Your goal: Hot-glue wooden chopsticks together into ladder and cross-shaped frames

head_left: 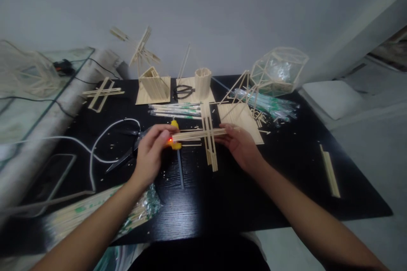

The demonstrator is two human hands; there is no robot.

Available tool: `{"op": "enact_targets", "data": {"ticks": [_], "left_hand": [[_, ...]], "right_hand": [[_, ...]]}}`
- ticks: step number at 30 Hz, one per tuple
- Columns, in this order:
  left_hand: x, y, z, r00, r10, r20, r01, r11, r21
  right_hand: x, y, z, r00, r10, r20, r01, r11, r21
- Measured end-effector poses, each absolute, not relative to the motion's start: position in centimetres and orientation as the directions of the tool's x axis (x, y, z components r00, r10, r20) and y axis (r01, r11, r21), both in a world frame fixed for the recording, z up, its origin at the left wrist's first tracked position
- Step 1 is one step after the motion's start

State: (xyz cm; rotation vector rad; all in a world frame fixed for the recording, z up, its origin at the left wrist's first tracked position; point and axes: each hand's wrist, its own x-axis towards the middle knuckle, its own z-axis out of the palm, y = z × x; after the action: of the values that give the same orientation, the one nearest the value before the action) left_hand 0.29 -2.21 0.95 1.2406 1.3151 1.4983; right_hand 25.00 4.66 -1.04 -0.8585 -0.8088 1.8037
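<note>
Between my hands is a cross-shaped frame of thin wooden sticks [210, 135], raised over the black table. My left hand [151, 148] grips its left arm between thumb and fingers. At the opposite arm, my right hand [240, 146] is closed round the stick ends. Behind the left fingertips lies a yellow glue gun [176, 145] with a small red light, and a clear glue stick [180, 169] lies below it. Scissors [122, 159] with dark handles lie left of my left hand, partly covered by it.
On the black table [286, 169] stand wooden bases with a triangular stick holder [155, 84] and a round one [202, 84]. Wrapped stick bundles [270, 103] lie at back right, another pack [79, 216] at front left. A white cable [92, 165] curls at left. A stick polyhedron [280, 70] stands behind.
</note>
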Motion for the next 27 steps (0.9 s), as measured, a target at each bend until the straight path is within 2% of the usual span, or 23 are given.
{"op": "enact_targets", "data": {"ticks": [2,5,11,13,15,16,17,19,23,27], "left_hand": [[0.6,-1.3,1.3,-0.316,0.94,0.127,-0.159,-0.185,0.97],[1.7,-0.1,2.5,-0.39,0.918,0.07,-0.315,-0.205,0.927],[3.7,1.3,6.5,-0.315,0.947,-0.067,-0.508,-0.108,0.855],[3.4,1.6,7.5,-0.307,0.946,-0.1,-0.506,-0.073,0.859],[2.6,1.8,7.9,-0.323,0.945,-0.057,-0.354,-0.065,0.933],[2.1,1.8,7.8,-0.317,0.948,-0.001,-0.177,-0.059,0.982],[1.5,1.8,7.5,-0.298,0.953,0.062,0.047,-0.05,0.998],[0.2,1.4,6.4,-0.28,0.956,0.091,0.207,-0.032,0.978],[-2.3,0.1,3.6,-0.187,0.98,0.073,0.516,0.035,0.856],[-4.1,-1.4,1.5,-0.075,0.996,0.04,0.729,0.028,0.684]], "right_hand": [[25.3,5.2,-1.1,-0.278,0.938,-0.208,-0.496,-0.326,-0.805],[25.6,5.8,-1.1,-0.247,0.943,-0.224,-0.53,-0.324,-0.783],[25.8,6.1,-0.4,-0.269,0.924,-0.273,-0.556,-0.38,-0.739],[25.8,6.1,-0.1,-0.285,0.915,-0.286,-0.563,-0.401,-0.723],[26.0,6.1,0.1,-0.298,0.907,-0.298,-0.569,-0.419,-0.707],[26.0,6.0,0.2,-0.303,0.904,-0.302,-0.573,-0.426,-0.7],[26.0,6.0,0.3,-0.306,0.901,-0.306,-0.578,-0.431,-0.693],[26.0,6.0,0.3,-0.309,0.899,-0.309,-0.59,-0.436,-0.68],[25.8,6.0,0.0,-0.31,0.897,-0.314,-0.61,-0.442,-0.658],[25.6,6.0,-0.4,-0.325,0.887,-0.327,-0.62,-0.461,-0.635]]}}
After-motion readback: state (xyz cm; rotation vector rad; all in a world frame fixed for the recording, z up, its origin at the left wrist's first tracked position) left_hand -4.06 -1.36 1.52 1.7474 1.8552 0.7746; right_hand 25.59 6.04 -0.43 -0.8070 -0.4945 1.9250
